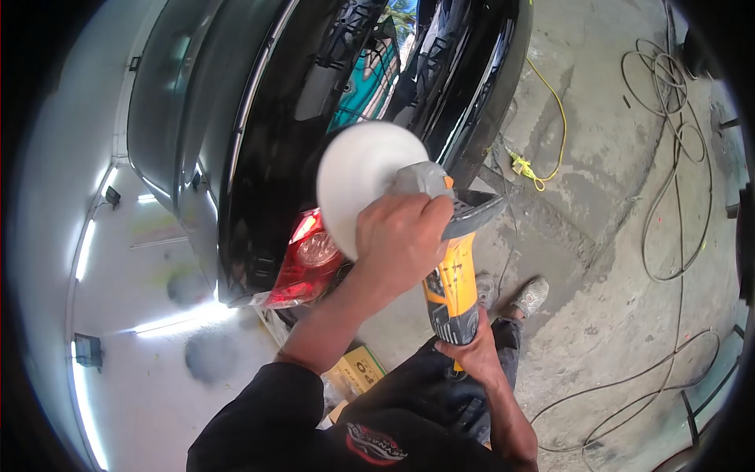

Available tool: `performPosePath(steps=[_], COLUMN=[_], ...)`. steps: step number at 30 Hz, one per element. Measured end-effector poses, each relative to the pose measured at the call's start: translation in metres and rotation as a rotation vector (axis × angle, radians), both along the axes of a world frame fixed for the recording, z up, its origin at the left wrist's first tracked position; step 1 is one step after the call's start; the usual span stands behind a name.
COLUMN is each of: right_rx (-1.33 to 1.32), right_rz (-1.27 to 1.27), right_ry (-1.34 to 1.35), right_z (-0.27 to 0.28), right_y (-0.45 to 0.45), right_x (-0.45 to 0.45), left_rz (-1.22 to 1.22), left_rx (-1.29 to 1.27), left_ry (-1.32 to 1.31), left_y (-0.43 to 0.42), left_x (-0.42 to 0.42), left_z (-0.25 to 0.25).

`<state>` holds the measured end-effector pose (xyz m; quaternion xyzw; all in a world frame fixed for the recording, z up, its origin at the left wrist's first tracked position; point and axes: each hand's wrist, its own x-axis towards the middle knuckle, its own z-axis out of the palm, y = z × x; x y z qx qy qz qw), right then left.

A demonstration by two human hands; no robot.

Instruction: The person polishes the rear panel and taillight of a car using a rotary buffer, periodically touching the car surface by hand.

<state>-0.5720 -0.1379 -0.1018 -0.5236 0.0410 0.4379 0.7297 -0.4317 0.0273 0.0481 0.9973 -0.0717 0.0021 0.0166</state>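
Observation:
I hold a yellow and grey power polisher (455, 275) in front of my body, tilted, with its white round pad (350, 177) facing the car. The pad looks smooth and slightly smeared, and I cannot tell if it touches the paint. My left hand (405, 234) is wrapped over the polisher's grey head, close to the pad. Lower down, my right hand (477, 352) grips the dark rear end of the body. Behind the pad are a red tail light (307, 263) and the black car (271, 173).
A yellow cord (560, 130) with a plug connection lies on the concrete floor (582, 315). Dark hoses (678, 181) loop across the right side. A yellow box (362, 368) sits near my legs. Light tubes (185, 318) line the left wall.

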Motion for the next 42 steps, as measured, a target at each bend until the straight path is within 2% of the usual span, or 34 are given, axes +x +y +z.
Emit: performPosePath(steps=[5,8,9,13,16,19,22,26,31,36,37,38,40,41,42], right_rx=[-0.019,-0.055,-0.05,-0.104,-0.085,-0.142,-0.183,-0.101,-0.099,-0.264,-0.245,-0.279,-0.346,-0.516,-0.542], right_rz=[0.001,-0.062,-0.067,-0.098,-0.107,-0.112,-0.073,-0.021,0.021,0.021,-0.108,-0.118,-0.134,-0.085,-0.123], right_ry=[-0.03,-0.123,-0.056,-0.106,-0.115,-0.131,-0.234,-0.116,-0.061,-0.106,-0.083,-0.095,-0.126,-0.11,-0.217], right_z=[0.0,0.001,-0.005,-0.006,-0.011,-0.002,0.008,0.007,0.04,0.08,0.071,0.069,0.108,0.118,0.105], right_y=[-0.004,-0.005,-0.004,-0.003,-0.005,-0.008,-0.012,-0.01,-0.013,-0.03,-0.03,-0.039,-0.047,-0.052,-0.062], right_x=[0.022,0.06,0.071,0.127,0.156,0.163,0.138,0.073,0.008,-0.051,-0.073,-0.093,-0.112,-0.128,-0.155], left_rz=[-0.013,-0.017,-0.02,-0.024,-0.007,0.028,0.052,0.069,0.05,0.049,0.031,0.012,0.025,0.032,0.039], left_rx=[-0.02,-0.062,-0.09,-0.153,-0.148,-0.182,-0.198,-0.174,-0.141,-0.326,-0.375,-0.425,-0.563,-0.621,-0.674], left_ry=[-0.068,-0.149,-0.178,-0.287,-0.318,-0.291,-0.265,-0.224,-0.16,-0.114,-0.096,-0.073,0.011,0.071,0.129], left_y=[0.006,0.008,0.008,0.01,0.012,0.014,0.018,0.024,0.027,0.02,0.019,0.019,0.015,0.013,0.012], left_x=[0.011,0.043,0.056,0.111,0.145,0.144,0.115,0.049,-0.02,-0.078,-0.092,-0.107,-0.133,-0.148,-0.161], left_z=[0.0,-0.007,-0.01,-0.024,-0.027,-0.021,-0.019,-0.004,0.019,0.032,0.033,0.034,0.035,0.039,0.044])
